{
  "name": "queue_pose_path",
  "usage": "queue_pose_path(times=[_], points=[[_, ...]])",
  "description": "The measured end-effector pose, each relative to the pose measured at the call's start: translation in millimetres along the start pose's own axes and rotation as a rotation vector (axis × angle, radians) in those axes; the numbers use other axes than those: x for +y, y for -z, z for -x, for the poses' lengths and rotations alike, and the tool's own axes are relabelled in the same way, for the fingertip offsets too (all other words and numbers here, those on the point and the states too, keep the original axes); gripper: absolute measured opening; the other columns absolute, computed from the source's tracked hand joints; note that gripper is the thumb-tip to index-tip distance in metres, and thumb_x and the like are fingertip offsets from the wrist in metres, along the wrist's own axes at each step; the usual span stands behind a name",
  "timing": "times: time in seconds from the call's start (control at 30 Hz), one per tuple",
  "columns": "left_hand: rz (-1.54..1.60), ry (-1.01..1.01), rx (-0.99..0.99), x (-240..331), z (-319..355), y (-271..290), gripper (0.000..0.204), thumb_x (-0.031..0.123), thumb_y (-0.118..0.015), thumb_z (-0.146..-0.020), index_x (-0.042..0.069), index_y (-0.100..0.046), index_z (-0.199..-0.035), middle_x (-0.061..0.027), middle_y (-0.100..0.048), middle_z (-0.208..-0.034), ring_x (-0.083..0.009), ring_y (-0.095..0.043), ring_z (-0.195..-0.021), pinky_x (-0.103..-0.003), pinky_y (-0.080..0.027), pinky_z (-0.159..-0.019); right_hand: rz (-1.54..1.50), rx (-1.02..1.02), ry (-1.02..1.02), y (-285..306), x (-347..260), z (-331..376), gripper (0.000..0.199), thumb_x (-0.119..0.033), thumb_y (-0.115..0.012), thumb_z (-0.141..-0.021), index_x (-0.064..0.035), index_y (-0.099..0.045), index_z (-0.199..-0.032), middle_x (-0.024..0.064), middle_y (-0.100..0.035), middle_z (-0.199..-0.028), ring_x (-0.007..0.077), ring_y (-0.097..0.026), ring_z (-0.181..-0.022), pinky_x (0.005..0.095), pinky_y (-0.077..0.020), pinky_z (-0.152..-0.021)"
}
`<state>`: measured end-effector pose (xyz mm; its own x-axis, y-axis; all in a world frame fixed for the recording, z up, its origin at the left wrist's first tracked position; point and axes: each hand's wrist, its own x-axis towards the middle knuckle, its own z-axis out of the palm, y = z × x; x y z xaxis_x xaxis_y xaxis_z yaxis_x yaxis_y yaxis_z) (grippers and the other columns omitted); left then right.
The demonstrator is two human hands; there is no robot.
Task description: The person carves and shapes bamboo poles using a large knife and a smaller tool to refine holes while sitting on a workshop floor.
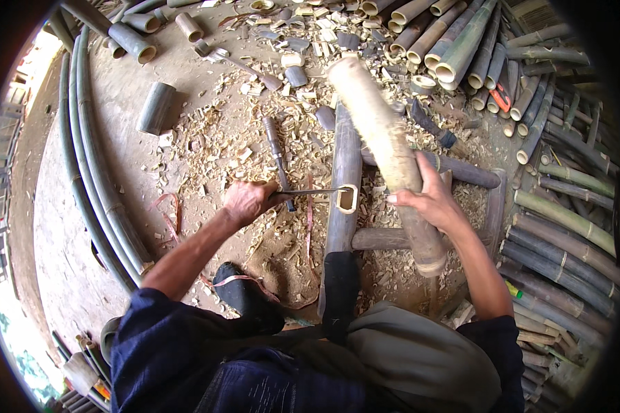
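Note:
My left hand (248, 202) is closed round the handle of a chisel. The thin dark blade of the chisel (313, 191) points right, its tip at the upper edge of an oblong hole (348, 199) cut in a dark bamboo pole (346, 148). My right hand (430, 196) grips a thick wooden club (372, 113), pale and worn along its upper length, browner at the lower end. The club is tilted above the pole and its crosspieces (386, 239), apart from the chisel. A dark-shod foot rests against the pole's near end.
Shavings (220, 138) cover the ground. A hammer-like tool (275, 148) lies near my left hand, and another long-handled tool (255, 72) lies farther off. A short bamboo piece (157, 108) lies left. Bamboo lengths (568, 220) are stacked right; long poles (100, 158) lie left.

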<state>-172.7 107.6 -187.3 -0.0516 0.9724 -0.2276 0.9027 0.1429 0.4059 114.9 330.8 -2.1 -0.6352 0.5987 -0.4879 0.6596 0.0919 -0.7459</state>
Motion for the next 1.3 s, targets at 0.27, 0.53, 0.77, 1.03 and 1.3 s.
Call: queue_pose_path(times=[0.27, 0.53, 0.77, 1.03, 1.3], points=[[0.423, 0.232, 0.092, 25.1, -8.5, 3.1, 0.06, 0.063, -0.058, -0.098, 0.007, -0.08, -0.091, -0.0076, -0.061, -0.053, -0.0168, -0.054, -0.046, -0.037, -0.043, -0.045, -0.347, 0.066, -0.15, 6.0, 43.9, 63.0, 0.095, -0.02, -0.079, -0.077, -0.0004, -0.03, -0.156, 0.0149, -0.058, -0.13, 0.0231, -0.058, -0.116, 0.0364, -0.0475, -0.101], [0.025, 0.046, -0.061, 39.6, -43.6, 34.9, 0.065, 0.069, -0.057, -0.094, 0.008, -0.073, -0.077, -0.0098, -0.062, -0.056, -0.0264, -0.063, -0.05, -0.045, -0.05, -0.051, -0.259, 0.084, -0.119, -0.3, 58.1, 92.8, 0.092, -0.029, -0.082, -0.079, 0.0041, -0.034, -0.149, 0.0182, -0.058, -0.133, 0.0238, -0.056, -0.124, 0.037, -0.0432, -0.107], [-0.012, 0.106, -0.135, 49.5, -49.7, 31.2, 0.07, 0.075, -0.054, -0.09, 0.01, -0.077, -0.086, -0.0085, -0.064, -0.058, -0.0233, -0.062, -0.049, -0.041, -0.05, -0.049, 0.42, -0.05, -0.218, 5.7, 69.2, 105.1, 0.087, -0.025, -0.081, -0.078, 0.0056, -0.036, -0.146, 0.0288, -0.065, -0.119, 0.0364, -0.067, -0.109, 0.0446, -0.0508, -0.099], [0.043, 0.106, -0.218, 43.3, -50.6, 41.6, 0.072, 0.076, -0.053, -0.091, 0.008, -0.078, -0.087, -0.0111, -0.066, -0.066, -0.0258, -0.065, -0.058, -0.042, -0.055, -0.057, 0.177, 0.291, 0.004, -9.7, 57.0, 126.1, 0.076, -0.024, -0.081, -0.079, 0.0051, -0.04, -0.135, 0.0264, -0.063, -0.118, 0.0344, -0.065, -0.109, 0.0443, -0.0516, -0.097], [0.084, 0.093, -0.237, 33.7, -53.7, 39.5, 0.063, 0.07, -0.061, -0.09, 0.009, -0.077, -0.081, -0.0106, -0.066, -0.062, -0.0258, -0.065, -0.056, -0.042, -0.053, -0.056, 0.147, 0.24, 0.017, 21.2, 33.4, 125.3, 0.083, -0.024, -0.082, -0.079, 0.001, -0.038, -0.144, 0.0282, -0.06, -0.128, 0.0334, -0.06, -0.121, 0.0439, -0.0491, -0.102]])
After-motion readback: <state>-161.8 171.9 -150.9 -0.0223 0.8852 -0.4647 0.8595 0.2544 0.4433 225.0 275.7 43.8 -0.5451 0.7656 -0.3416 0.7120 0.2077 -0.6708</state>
